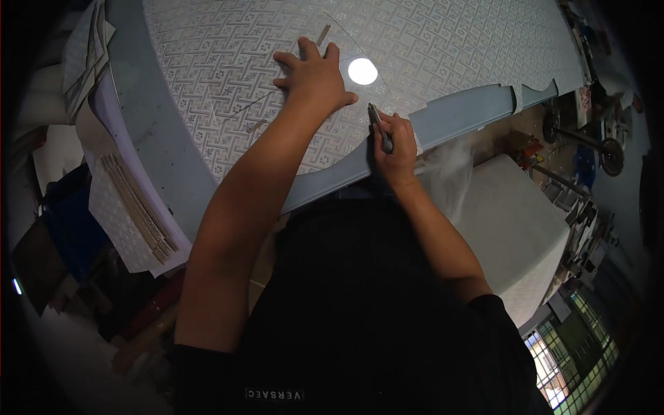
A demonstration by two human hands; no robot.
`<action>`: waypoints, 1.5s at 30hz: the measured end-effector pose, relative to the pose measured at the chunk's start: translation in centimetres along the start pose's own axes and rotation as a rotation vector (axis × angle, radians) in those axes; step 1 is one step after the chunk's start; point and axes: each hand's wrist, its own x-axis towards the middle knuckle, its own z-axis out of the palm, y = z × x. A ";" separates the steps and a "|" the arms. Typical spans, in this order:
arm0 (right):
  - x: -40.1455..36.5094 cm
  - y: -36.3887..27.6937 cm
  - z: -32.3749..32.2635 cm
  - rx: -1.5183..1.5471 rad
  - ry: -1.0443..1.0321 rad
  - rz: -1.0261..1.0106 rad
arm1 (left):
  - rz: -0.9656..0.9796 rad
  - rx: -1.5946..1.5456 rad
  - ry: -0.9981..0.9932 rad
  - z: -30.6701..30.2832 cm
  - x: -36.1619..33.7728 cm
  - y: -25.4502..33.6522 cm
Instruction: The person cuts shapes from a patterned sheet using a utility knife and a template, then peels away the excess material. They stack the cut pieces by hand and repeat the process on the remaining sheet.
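My left hand (315,79) lies palm down with its fingers spread on a see-through flat template (377,81). Under the template lies a pale sheet with a grey lattice and flower pattern (443,41). Beside the thumb, a bright white round spot shows on the template. My right hand (397,149) is closed around a grey utility knife (377,123). The knife's tip points away from me, close to the sheet's near edge and a little right of my left thumb. That edge of the sheet runs in a curve.
The grey-blue table (470,114) shows along the near and left edges. At left hangs a stack of narrow strips (138,207) on patterned sheets. A large pale covered block (512,214) stands to my right. Dumbbell-like metal wheels (611,155) and clutter lie farther right.
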 end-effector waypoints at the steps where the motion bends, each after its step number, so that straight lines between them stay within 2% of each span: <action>1: 0.1 -0.1 -0.2 0.028 0.008 -0.019 | -0.002 -0.002 0.005 0.1 -0.1 0.0; 2: 0.1 -0.2 -0.6 0.030 0.010 -0.020 | -0.003 -0.001 0.007 0.1 -0.2 0.0; 4: 0.9 -0.6 -1.8 0.051 -0.128 0.144 | 0.003 -0.034 0.016 0.1 -0.2 -0.1; 5: 1.7 -0.7 -2.5 0.056 -0.127 0.132 | -0.004 -0.035 0.028 0.0 0.0 0.0; 7: 3.3 -0.6 -4.0 0.140 -0.267 0.344 | -0.020 -0.013 -0.007 -0.3 0.0 0.3; 11: 6.2 1.6 -6.2 0.043 -0.296 0.316 | -0.063 -0.016 -0.062 -0.9 0.7 0.8; 13: 7.3 2.5 -6.9 0.007 -0.405 0.297 | -0.093 -0.053 -0.024 -0.6 1.1 1.1; 19: 9.3 3.1 -7.3 0.035 -0.565 0.262 | -0.125 -0.076 0.096 0.5 1.3 1.6; 25: 10.8 2.7 -7.7 -0.034 -0.700 0.274 | -0.140 -0.092 0.093 0.1 1.3 1.9; 28: 11.2 2.6 -7.6 -0.035 -0.708 0.278 | -0.131 -0.078 0.034 -0.4 1.2 2.0; 38: 12.5 1.3 -7.4 -0.158 -0.829 0.305 | -0.137 -0.079 0.086 0.0 1.3 2.0; 45: 10.0 2.9 -6.5 -0.095 -0.665 0.252 | -0.120 -0.002 0.054 -0.2 1.4 2.1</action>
